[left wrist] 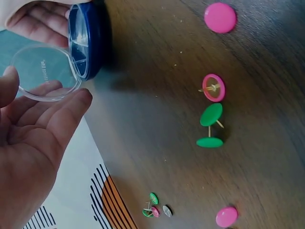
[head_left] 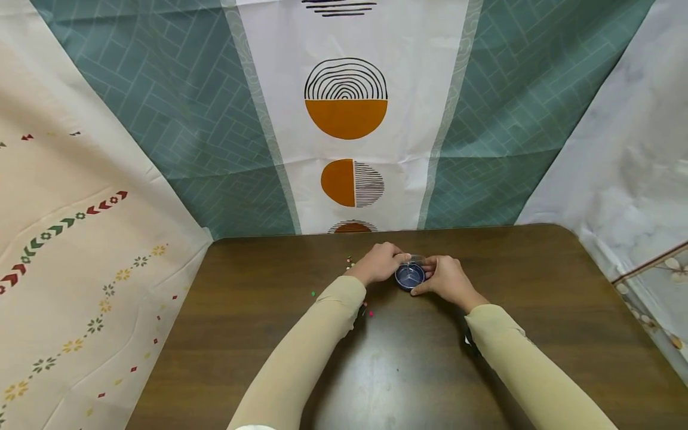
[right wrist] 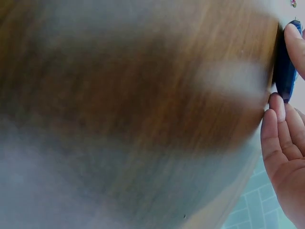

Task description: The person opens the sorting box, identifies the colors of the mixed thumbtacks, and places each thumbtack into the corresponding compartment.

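A round, shallow blue case (head_left: 409, 278) with dividers inside sits on the table, its clear lid (left wrist: 45, 71) standing raised at the far side. My left hand (head_left: 380, 263) pinches this lid between thumb and fingers. From the right, my right hand (head_left: 450, 279) holds the blue case by its side, thumb near the front and fingers behind. In the right wrist view only the dark blue edge of the case shows between the thumb and fingers (right wrist: 276, 138). Pink and green thumbtacks lie near my left hand, among them a green thumbtack (left wrist: 211, 114) and a pink thumbtack (left wrist: 220, 17).
Several small thumbtacks (left wrist: 155, 211) form a loose group farther back on the brown wooden table (head_left: 258, 358). One green thumbtack (head_left: 313, 294) lies left of my left forearm. A patterned curtain (head_left: 355, 119) hangs right behind the table's far edge.
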Tool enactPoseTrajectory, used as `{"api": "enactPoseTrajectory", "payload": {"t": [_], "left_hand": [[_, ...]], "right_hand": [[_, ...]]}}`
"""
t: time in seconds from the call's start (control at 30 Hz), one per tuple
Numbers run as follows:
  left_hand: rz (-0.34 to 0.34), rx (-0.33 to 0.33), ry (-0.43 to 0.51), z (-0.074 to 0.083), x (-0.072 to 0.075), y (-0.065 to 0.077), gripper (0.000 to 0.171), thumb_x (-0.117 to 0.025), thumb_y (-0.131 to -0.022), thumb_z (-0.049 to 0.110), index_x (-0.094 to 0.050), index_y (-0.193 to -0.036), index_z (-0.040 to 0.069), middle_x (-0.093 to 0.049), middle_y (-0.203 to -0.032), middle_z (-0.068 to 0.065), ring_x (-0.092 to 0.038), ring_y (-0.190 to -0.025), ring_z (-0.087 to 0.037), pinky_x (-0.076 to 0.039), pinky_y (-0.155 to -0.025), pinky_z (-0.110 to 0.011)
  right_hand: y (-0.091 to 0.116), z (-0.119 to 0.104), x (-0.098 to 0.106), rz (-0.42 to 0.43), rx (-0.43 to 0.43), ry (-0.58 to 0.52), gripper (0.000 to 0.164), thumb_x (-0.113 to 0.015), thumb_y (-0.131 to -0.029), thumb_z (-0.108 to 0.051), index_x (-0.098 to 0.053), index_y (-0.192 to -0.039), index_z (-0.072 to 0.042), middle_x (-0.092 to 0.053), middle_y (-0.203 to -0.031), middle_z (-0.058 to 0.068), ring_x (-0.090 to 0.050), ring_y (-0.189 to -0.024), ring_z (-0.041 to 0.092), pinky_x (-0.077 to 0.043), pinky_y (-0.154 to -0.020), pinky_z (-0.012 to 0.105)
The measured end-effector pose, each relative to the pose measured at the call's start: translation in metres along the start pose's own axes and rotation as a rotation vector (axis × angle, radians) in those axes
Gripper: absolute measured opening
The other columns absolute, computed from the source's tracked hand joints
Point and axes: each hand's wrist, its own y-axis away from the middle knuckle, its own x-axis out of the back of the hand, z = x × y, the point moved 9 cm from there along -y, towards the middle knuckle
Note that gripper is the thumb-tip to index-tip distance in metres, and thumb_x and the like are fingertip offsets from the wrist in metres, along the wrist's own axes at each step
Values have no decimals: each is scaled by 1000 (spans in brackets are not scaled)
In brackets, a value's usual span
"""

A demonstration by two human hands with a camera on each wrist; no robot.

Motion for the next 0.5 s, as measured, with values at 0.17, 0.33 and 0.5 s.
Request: {"api": "enactPoseTrajectory", "payload": {"t": [0.17, 0.33, 0.5], "left_hand": [[6, 7, 32, -1, 3, -2, 45, -45, -95, 47, -67, -116, 15, -68, -110, 1, -61, -89, -9, -50, -82, -29], [30, 40, 149, -7, 6, -3, 46, -48, -93, 49, -68, -113, 13, -70, -104, -2, -61, -86, -11, -50, -80, -31], [91, 62, 315, -14, 11, -4, 46, -54, -90, 49, -72, -103, 8, -72, -87, -12, -64, -73, -15, -49, -65, -26]], "right_hand": [[0, -3, 2, -6, 24, 24, 72, -92, -49, -32, -67, -111, -4, -72, -97, 7, -68, -86, 14, -55, -76, 32], [0, -3, 1, -36, 32, 21, 72, -91, -52, -32, -66, -115, -7, -71, -100, 6, -65, -83, 13, -54, -74, 31], [-1, -4, -1, -53, 53, 36, 74, -91, -52, -31, -65, -118, -9, -71, -101, 5, -64, -79, 12, -53, -69, 27]]}}
